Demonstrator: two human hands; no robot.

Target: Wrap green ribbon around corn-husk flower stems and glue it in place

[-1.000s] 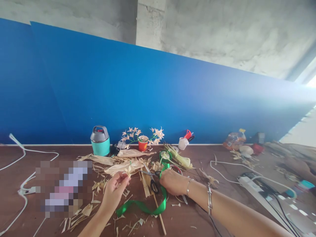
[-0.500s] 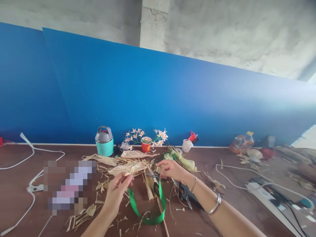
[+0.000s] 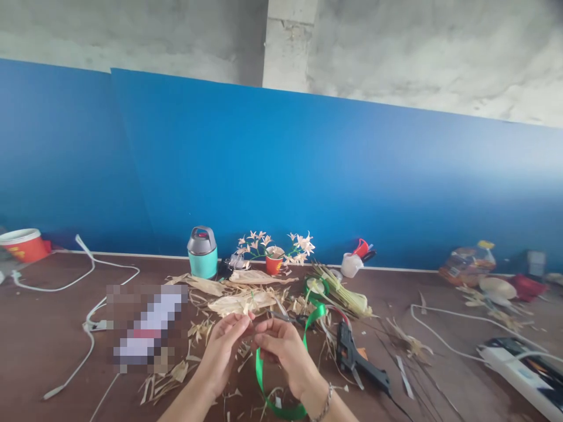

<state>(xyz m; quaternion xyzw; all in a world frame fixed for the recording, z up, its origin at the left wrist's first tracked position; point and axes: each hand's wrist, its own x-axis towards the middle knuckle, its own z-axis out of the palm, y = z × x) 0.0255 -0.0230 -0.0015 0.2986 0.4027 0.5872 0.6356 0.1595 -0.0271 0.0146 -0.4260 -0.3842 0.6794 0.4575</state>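
My left hand (image 3: 225, 344) is closed, pinching a small pale corn-husk flower (image 3: 250, 303) whose petals rise above the fingertips. Close beside it, my right hand (image 3: 284, 350) is closed with its fingertips at a green ribbon (image 3: 259, 372). The ribbon hangs in a loop below the fingers, passes behind the right wrist and runs up to a ribbon spool (image 3: 315, 287). My fingers hide the spot where flower and ribbon come together. Dried corn husks (image 3: 241, 302) lie just beyond both hands.
A black hot glue gun (image 3: 358, 357) lies to the right, with a bundle of pale stalks (image 3: 347, 296) behind it. At the back stand a turquoise food jar (image 3: 203, 261), a red cup (image 3: 273, 265) with husk flowers and a white cup (image 3: 350, 265). White cables (image 3: 90, 328) cross the left side.
My right hand has moved down and left, joining the left hand near the flower. The ribbon loop has shifted with it, now running behind the right wrist. The view has turned slightly left.
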